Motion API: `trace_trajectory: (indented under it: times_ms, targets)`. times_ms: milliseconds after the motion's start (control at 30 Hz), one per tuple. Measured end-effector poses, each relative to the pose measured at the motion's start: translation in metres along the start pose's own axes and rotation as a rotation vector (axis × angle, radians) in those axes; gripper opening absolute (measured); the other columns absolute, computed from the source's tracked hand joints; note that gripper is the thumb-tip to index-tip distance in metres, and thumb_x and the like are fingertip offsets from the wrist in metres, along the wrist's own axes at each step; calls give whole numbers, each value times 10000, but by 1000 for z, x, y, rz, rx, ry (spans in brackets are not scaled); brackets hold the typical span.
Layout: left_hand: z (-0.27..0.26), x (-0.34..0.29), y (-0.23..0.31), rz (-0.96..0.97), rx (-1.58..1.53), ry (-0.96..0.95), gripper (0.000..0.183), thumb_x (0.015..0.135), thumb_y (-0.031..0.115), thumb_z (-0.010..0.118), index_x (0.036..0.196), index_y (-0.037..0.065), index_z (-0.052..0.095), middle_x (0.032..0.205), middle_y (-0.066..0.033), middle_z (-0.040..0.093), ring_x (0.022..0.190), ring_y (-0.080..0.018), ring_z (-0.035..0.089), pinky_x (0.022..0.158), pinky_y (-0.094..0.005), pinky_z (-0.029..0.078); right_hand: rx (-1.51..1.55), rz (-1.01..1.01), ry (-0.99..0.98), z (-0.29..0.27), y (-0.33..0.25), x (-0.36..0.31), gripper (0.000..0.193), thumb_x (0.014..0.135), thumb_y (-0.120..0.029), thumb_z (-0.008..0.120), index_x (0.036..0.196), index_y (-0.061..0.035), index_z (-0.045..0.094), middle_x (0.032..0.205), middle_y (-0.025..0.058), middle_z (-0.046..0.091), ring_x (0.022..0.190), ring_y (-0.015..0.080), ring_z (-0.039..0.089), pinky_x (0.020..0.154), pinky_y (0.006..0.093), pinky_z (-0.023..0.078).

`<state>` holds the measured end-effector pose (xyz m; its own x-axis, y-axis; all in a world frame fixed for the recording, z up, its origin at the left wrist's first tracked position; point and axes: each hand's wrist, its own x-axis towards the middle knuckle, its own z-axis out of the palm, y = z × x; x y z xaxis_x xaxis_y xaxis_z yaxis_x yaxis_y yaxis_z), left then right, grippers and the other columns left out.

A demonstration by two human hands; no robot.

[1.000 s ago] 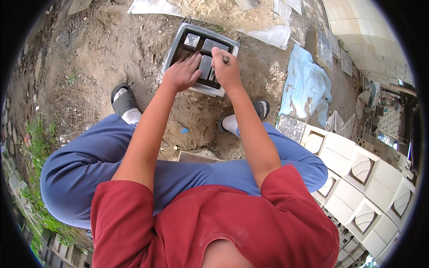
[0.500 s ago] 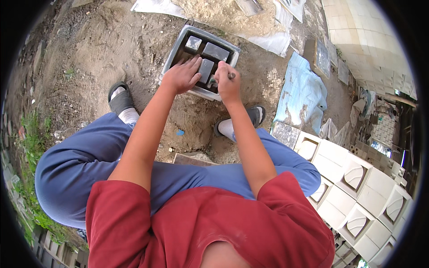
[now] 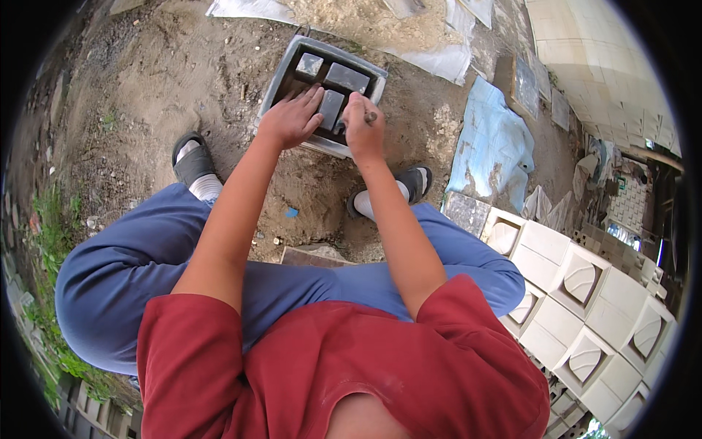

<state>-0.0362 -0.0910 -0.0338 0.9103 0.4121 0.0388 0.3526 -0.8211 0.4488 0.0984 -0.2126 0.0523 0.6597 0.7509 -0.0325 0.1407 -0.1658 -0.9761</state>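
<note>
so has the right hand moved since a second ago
Yes: judged against the grey box, the right hand has shifted down the picture, closer to the box's near edge.

Left hand (image 3: 291, 121) and right hand (image 3: 364, 130) at a grey box (image 3: 379, 86) on bare ground (image 3: 146, 95)
The left hand lies flat, fingers spread beside one of the dark blocks (image 3: 347, 77) inside the box; the right grips a tool with a dark, round-ended handle (image 3: 371, 116). Below are a red shirt (image 3: 329, 358) and blue trousers (image 3: 124, 271), knees wide; at right, a light-blue sheet (image 3: 491, 139) and pale patterned blocks (image 3: 544, 252).
</note>
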Motion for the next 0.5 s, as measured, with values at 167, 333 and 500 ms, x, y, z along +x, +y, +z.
trace_trajectory:
  times_ms: [167, 333, 500]
  targets:
    - [-1, -1, 1, -17, 24, -19, 677, 1096, 420, 362, 1637, 19, 296, 1680, -191, 358, 1517, -348, 391, 1249, -453, 309, 150, -9, 11, -12, -16, 13, 470, 1112, -327, 520, 743, -36, 535, 637, -11, 484, 597, 103, 429, 582, 320, 385]
    - [3, -1, 3, 6, 11, -12, 684, 1095, 427, 359, 1640, 20, 283, 1687, -189, 343, 1513, -357, 393, 1256, -452, 304, -38, -42, -80, 0, -12, 4, 470, 1112, -327, 521, 754, -24, 541, 626, 6, 489, 589, 111, 444, 575, 328, 387]
    - [-2, 2, 4, -23, 5, -45, 693, 1091, 425, 369, 1641, 14, 274, 1696, -191, 326, 1535, -340, 368, 1267, -456, 290, 72, 42, -48, -8, -29, 4, 460, 1109, -327, 528, 776, -13, 575, 671, 25, 524, 650, 113, 470, 615, 343, 410]
